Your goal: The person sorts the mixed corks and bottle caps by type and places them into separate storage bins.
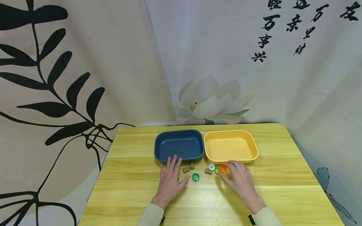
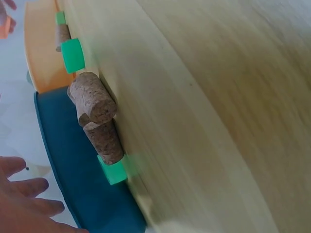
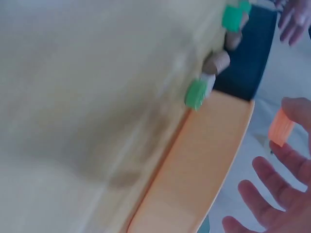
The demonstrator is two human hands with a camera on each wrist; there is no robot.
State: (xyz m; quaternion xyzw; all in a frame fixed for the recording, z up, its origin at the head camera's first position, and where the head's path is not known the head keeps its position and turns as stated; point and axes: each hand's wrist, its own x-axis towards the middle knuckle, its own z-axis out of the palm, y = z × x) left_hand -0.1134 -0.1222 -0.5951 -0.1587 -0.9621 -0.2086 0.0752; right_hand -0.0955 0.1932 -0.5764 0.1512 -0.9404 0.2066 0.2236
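Note:
Between the thumb and index finger of my right hand [image 1: 241, 180] is an orange bottle cap [image 3: 281, 127], raised off the table in the right wrist view. A light green cap [image 1: 216, 170] and a white cap [image 1: 211, 166] lie just left of it. My left hand [image 1: 169, 183] has its fingers spread, fingertips near the front rim of the blue tray [image 1: 179, 131], with nothing in its grasp. Nearby lie several cork stoppers [image 1: 186, 169] and a green cap [image 1: 195, 177]. Another green cap [image 2: 112, 171] shows beside the corks in the left wrist view, mostly hidden from the head view.
A yellow tray [image 1: 230, 147] stands right of the blue one, their sides close together. Both sit toward the back of the wooden table [image 1: 135, 188]. Behind it hangs a printed cloth [image 1: 118, 47].

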